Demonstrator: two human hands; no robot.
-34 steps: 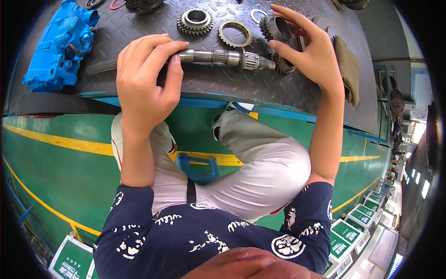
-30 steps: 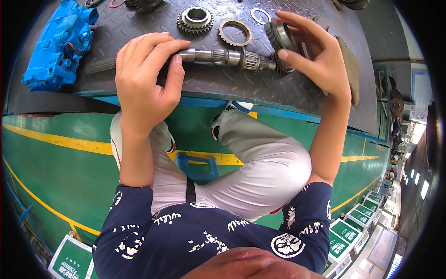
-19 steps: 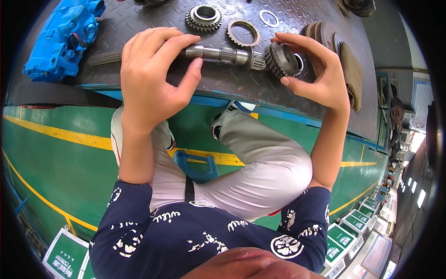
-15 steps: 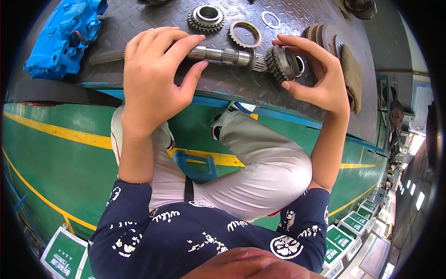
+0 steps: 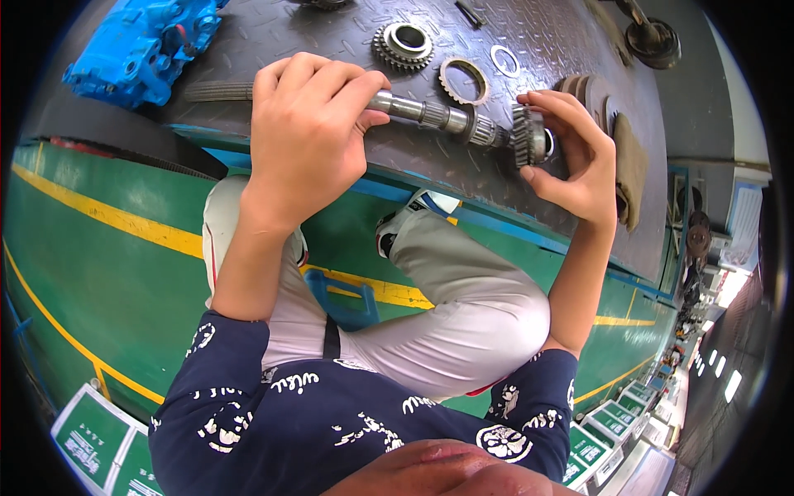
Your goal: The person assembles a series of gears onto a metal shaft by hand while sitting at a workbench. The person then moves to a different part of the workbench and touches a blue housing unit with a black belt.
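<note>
A long steel shaft [image 5: 434,114] with splined sections lies crosswise above the near edge of the metal table. My left hand [image 5: 310,140] is closed round its left part, thumb and fingers bent over it. At the shaft's right end, my right hand [image 5: 581,165] grips a toothed gear [image 5: 524,136] between thumb and fingertips. The gear stands on edge, its bore roughly in line with the shaft; whether the tip has entered the bore is hidden. Beyond the shaft lie another gear [image 5: 390,54], a notched ring [image 5: 447,83] and a thin pale ring [image 5: 495,59].
A blue cast housing [image 5: 141,54] stands at the table's far left. On the right are a stack of round discs [image 5: 591,93] and a brown cloth [image 5: 630,165]. Black bolts [image 5: 471,14] lie at the back. A blue stool [image 5: 351,302] is below on the green floor.
The whole view has shifted, so the table's parts appear farther right and lower. The gear has turned more square to the shaft. My left thumb has drawn in closer to the shaft.
</note>
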